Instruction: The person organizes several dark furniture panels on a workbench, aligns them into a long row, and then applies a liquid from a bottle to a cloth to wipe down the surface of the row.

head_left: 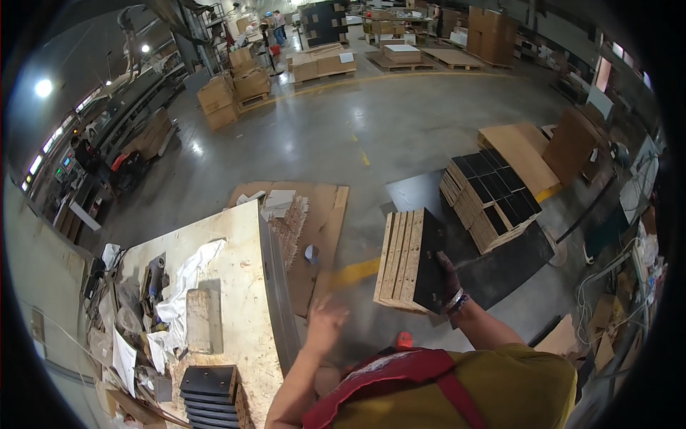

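A: Big warehouse, grey concrete floor (343, 136), messy plywood workbench (239, 286) on the left.

B: Right hand (450, 282) gripping a stack of black-faced wood panels (411, 261) out over the floor. Left hand (325, 322) blurry, probably spread open, empty, beside the bench edge.

A pale, scuffed desk (239, 286) carries a white crumpled cloth (187, 280), a small wooden block (199, 321) and a stack of black-faced boards (212, 392) at its near edge — tools clutter its left side. On the grey floor (343, 136) lie a cardboard sheet (325, 214) and a dark mat (500, 272) bearing stacked black-topped panels (493, 196).
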`<action>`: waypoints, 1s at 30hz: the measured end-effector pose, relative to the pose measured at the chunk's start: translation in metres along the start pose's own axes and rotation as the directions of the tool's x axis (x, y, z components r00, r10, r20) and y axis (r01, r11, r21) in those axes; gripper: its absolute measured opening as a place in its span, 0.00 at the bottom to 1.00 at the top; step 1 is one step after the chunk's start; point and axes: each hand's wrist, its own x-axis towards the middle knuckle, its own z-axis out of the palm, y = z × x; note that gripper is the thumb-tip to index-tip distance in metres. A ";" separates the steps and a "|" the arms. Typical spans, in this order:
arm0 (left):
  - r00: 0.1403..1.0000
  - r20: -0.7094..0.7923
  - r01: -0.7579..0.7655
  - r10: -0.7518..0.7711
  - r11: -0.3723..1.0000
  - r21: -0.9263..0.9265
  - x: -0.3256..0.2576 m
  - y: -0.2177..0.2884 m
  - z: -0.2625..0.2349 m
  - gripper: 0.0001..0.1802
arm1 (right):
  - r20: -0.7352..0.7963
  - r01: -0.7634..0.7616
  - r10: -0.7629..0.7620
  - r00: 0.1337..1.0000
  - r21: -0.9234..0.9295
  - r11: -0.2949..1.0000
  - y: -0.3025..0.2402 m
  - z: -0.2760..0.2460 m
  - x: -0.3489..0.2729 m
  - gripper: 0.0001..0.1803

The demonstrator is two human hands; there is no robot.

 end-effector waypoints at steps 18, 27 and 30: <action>0.350 0.741 0.657 -0.573 0.714 0.242 -0.079 0.023 0.023 0.27 | -0.058 -0.180 0.190 0.980 0.147 0.973 -0.085 -0.021 0.051 0.18; 0.528 0.781 0.653 -0.335 0.748 -0.120 -0.061 0.069 0.013 0.21 | -0.093 -0.101 0.104 0.990 0.034 0.994 -0.085 -0.051 0.050 0.19; 0.677 0.636 0.722 -0.370 0.500 -0.478 -0.111 0.032 0.040 0.17 | -0.058 -0.130 0.133 0.989 0.056 0.990 -0.083 -0.046 0.047 0.19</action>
